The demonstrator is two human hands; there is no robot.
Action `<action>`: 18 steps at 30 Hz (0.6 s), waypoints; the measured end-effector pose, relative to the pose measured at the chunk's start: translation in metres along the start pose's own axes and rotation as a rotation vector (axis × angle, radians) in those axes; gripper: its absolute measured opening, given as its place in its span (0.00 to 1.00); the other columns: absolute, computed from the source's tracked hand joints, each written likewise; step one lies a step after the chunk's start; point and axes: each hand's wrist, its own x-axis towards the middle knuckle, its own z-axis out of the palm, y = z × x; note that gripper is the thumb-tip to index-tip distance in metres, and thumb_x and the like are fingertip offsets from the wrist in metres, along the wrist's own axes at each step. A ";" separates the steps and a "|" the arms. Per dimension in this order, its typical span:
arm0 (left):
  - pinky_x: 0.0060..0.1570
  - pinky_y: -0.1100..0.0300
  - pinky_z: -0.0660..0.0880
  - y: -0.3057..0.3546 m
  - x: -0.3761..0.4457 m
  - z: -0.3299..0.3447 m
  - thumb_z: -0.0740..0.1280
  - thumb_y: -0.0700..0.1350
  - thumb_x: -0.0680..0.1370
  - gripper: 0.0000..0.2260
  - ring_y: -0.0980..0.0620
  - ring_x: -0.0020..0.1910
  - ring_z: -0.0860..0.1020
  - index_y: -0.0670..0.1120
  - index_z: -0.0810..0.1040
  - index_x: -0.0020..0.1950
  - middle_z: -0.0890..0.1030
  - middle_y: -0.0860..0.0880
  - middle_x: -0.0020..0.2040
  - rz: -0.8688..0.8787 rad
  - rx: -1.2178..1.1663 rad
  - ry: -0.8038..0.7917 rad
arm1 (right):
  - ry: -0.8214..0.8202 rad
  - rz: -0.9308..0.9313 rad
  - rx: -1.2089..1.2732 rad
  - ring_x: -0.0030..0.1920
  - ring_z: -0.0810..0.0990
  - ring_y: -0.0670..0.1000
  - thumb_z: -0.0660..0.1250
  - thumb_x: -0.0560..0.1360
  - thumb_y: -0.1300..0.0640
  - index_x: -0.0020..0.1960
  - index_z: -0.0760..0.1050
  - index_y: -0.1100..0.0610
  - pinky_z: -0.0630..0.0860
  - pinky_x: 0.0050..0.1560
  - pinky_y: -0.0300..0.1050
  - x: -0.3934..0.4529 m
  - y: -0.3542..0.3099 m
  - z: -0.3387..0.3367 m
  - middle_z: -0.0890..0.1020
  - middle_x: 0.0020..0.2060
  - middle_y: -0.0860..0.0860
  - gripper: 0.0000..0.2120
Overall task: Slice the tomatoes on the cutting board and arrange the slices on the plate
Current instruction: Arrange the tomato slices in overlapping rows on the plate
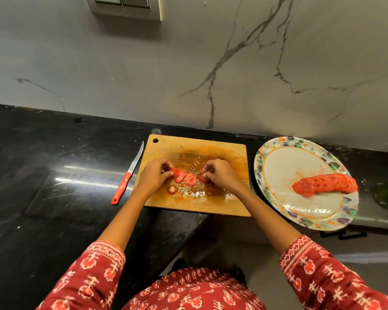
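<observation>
Marble-look wall (211, 63) w/ grey veins fills the top half; a switch plate (123, 6) sits at its upper edge. Below it, black glossy desk (43, 175) runs across, w/ light glare streaks on the left part.

Wooden cutting board (222, 151) lies mid-desk, hang-hole at far-left corner, centre wet and stained w/ tomato juice and seeds. Floral-rim plate (278, 166) sits just right of the board, not touching it as far as can be told; near edge hangs over the desk front. On the plate's right half: a row of overlapping tomato slices (325, 183), fanned left to right.

Person's arms come up from the bottom, red patterned sleeves (323, 271) to mid-forearm. Left hand (154, 175) is over board's left-centre, fingers curled, thumb and fingertips pinching a tomato slice (178, 174) at its left edge. Right hand (221, 174) is over board's centre-right, fingers curled, pinching a small tomato piece (203, 177).

Red-handled knife (127, 175) lies on the desk just left of the board, blade pointing away, no hand on it.

Between the hands, one round slice (190, 179) lies flat on the board, touching the left-hand slice. Smaller end piece (172, 189) lies nearer, below the left hand.
</observation>
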 end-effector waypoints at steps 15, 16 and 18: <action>0.44 0.63 0.74 0.066 0.004 0.030 0.65 0.37 0.76 0.04 0.54 0.46 0.76 0.46 0.75 0.46 0.78 0.49 0.46 0.083 -0.267 -0.030 | 0.122 0.088 0.249 0.43 0.77 0.48 0.69 0.72 0.66 0.48 0.79 0.61 0.75 0.45 0.42 -0.034 0.044 -0.040 0.80 0.42 0.53 0.06; 0.43 0.64 0.74 0.073 0.004 0.038 0.65 0.37 0.76 0.04 0.54 0.46 0.76 0.46 0.75 0.45 0.77 0.49 0.47 0.095 -0.277 -0.058 | 0.146 0.097 0.248 0.42 0.77 0.48 0.69 0.72 0.66 0.48 0.79 0.61 0.75 0.45 0.43 -0.041 0.054 -0.045 0.80 0.42 0.53 0.06; 0.43 0.67 0.71 0.087 0.003 0.056 0.65 0.37 0.75 0.04 0.57 0.46 0.74 0.46 0.75 0.46 0.77 0.52 0.46 0.138 -0.256 -0.104 | 0.195 0.125 0.242 0.40 0.76 0.48 0.69 0.71 0.66 0.47 0.80 0.62 0.73 0.44 0.42 -0.055 0.075 -0.057 0.80 0.39 0.53 0.05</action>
